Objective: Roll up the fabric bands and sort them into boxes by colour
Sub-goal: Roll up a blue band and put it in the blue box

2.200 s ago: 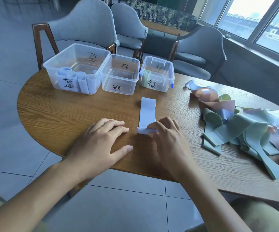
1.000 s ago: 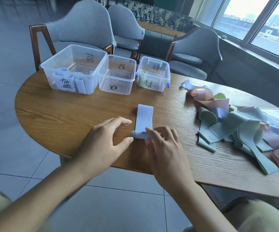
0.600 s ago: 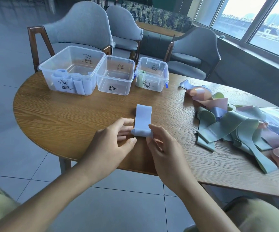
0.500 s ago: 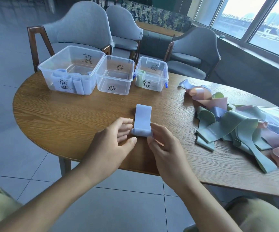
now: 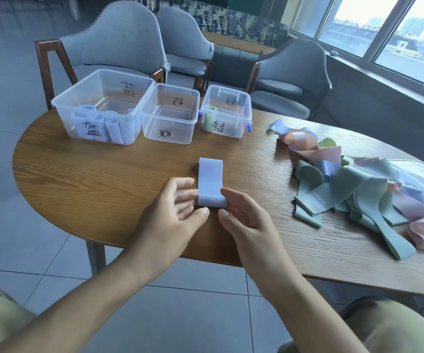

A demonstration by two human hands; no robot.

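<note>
You are sitting at the wooden table (image 5: pixel 83 189), and the three clear boxes (image 5: pixel 170 113) are standing at its far side. Near its front edge, your left hand (image 5: pixel 170 220) and right hand (image 5: pixel 246 220) are pinching the two ends of the half-rolled blue band (image 5: pixel 210 184).

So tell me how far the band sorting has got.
Done: several blue rolls in the left box, one green roll in the right box. In hand: both hands rolling a blue band. Left: the middle box is empty; the mixed pile waits.
</note>
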